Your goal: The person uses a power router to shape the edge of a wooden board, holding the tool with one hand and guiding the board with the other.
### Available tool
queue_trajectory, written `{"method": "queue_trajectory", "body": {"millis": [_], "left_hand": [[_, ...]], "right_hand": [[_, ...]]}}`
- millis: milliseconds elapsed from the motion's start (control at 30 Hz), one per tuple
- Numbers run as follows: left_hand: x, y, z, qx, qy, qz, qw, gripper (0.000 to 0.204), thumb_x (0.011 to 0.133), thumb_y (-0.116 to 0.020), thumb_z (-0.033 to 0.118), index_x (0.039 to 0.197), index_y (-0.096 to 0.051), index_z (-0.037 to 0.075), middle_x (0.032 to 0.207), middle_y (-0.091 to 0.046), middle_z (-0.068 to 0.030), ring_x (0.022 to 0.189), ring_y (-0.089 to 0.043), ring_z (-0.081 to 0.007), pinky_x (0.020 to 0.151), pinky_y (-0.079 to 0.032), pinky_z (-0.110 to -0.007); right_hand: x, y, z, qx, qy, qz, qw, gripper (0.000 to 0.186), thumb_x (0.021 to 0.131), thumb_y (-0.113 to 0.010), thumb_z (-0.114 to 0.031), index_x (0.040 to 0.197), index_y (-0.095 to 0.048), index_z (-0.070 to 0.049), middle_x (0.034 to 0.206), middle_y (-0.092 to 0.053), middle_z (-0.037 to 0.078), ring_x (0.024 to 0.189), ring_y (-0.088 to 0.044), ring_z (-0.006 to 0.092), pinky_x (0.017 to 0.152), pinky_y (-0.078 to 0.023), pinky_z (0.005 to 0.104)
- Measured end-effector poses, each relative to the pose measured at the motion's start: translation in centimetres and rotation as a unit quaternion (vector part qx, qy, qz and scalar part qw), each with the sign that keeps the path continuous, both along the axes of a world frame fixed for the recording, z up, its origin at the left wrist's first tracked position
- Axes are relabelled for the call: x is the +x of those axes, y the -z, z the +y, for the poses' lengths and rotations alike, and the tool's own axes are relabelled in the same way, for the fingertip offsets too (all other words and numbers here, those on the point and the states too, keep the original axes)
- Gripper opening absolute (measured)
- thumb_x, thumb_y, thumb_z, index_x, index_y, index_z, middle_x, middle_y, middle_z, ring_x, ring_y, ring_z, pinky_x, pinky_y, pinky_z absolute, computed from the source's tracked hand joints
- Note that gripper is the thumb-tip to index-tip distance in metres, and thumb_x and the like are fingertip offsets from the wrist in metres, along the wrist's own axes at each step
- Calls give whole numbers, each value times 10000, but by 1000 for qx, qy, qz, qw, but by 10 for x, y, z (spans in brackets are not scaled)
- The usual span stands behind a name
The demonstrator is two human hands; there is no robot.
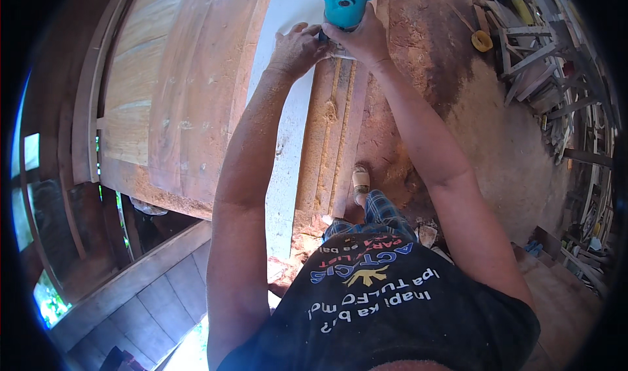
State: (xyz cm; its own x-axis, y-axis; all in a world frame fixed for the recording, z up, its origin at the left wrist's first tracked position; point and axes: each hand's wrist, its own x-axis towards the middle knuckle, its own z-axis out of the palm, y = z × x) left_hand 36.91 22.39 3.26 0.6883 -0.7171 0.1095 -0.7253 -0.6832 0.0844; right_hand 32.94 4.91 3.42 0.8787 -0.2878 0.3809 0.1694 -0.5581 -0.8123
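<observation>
A teal router [345, 1] with a vented motor housing stands at the far end of a long wooden plank [347, 129]. My right hand [364, 38] is wrapped around the lower part of its body, thumb toward the left. On the left side, my left hand [301, 49] grips the router low down by its base, beside a small dark part; some of its fingers are hidden. Narrow grooves strewn with sawdust run along the plank toward me. A long pale board [286, 152] lies against the plank's left side, under my left forearm.
Wide wooden panels [183, 96] lie to the left on the worktable. Sawdust covers the floor to the right, where a yellow round container [481, 41] and piles of scrap wood [543, 57] sit. My sandalled foot [360, 180] is beside the plank.
</observation>
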Motion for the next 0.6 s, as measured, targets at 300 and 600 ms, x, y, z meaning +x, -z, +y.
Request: {"method": "queue_trajectory", "body": {"millis": [300, 600], "left_hand": [[1, 1, 0, -117, 31, -92, 988, 218, 823, -696, 422, 884, -775, 227, 1038, -645, 30, 1050, -598, -221, 838, -465, -454], [-6, 3, -6, -49, -26, -13, 998, 296, 855, -648, 493, 1018, -762, 273, 1293, -596, 49, 1315, -481, -288, 932, -362, -627]], "right_hand": [[-1, -9, 2, 28, 18, 12, 999, 796, 661, -795, -547, 1166, -509, -2, 974, -682, 213, 910, -697, 354, 783, -556, 418], [0, -8, -1, 32, 13, 75, 997, 705, 664, -823, -481, 1072, -495, -9, 926, -680, 203, 864, -698, 361, 742, -553, 433]]}}
